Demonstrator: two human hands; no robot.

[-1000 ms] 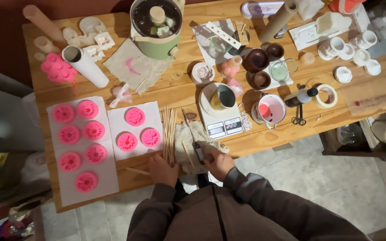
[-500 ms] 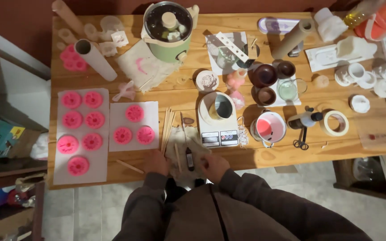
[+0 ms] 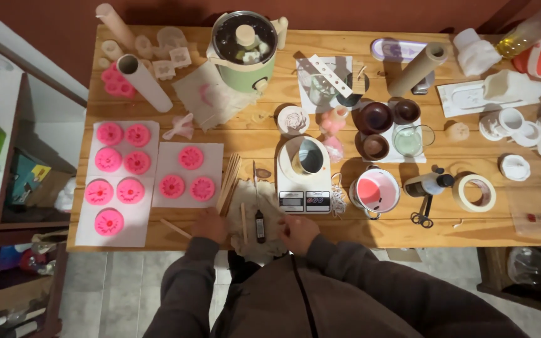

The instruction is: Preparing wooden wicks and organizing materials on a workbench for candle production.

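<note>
My left hand rests at the table's front edge, fingers curled against the left side of a crumpled beige cloth, beside a bundle of wooden sticks. My right hand presses on the cloth's right side. A black probe thermometer lies on the cloth between the hands. Neither hand visibly grips anything. A kitchen scale with a metal cup on it stands just beyond my right hand.
Several pink flower-shaped pieces lie on white sheets at the left. A green pot, dark bowls, a pink-filled jug, tape roll, scissors, cardboard tubes and white moulds crowd the wooden table.
The view has shifted and drawn in toward the table. My hands have moved apart to the cloth's two sides, leaving the thermometer lying between them.
</note>
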